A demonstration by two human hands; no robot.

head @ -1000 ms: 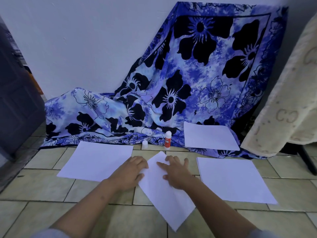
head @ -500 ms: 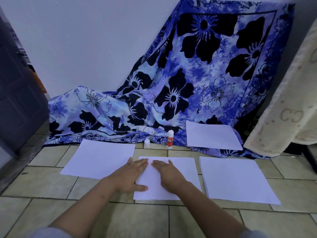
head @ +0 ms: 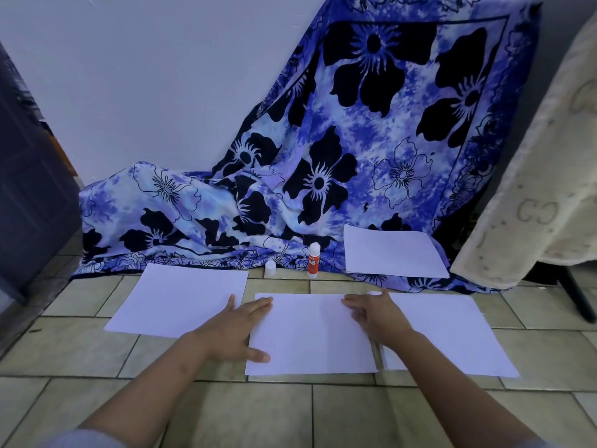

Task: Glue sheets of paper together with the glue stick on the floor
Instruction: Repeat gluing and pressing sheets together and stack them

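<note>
Paper sheet [head: 311,334], centre frame, on tiled floor [head: 97,367]: left hand [head: 234,331] and right hand [head: 376,316] flat on its side edges, fingers straight; glue stick [head: 313,260] upright behind.

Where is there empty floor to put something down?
Bare tiles lie on the near side of the middle sheet and left of the left sheet. Crowded: around the glue stick and cap, and where the left hand and right hand rest on the middle sheet's edges.

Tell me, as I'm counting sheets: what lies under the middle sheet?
Tiled floor shows around the middle sheet. The left hand and right hand rest on its side edges. Whether another sheet lies beneath is hidden by the paper.
</note>
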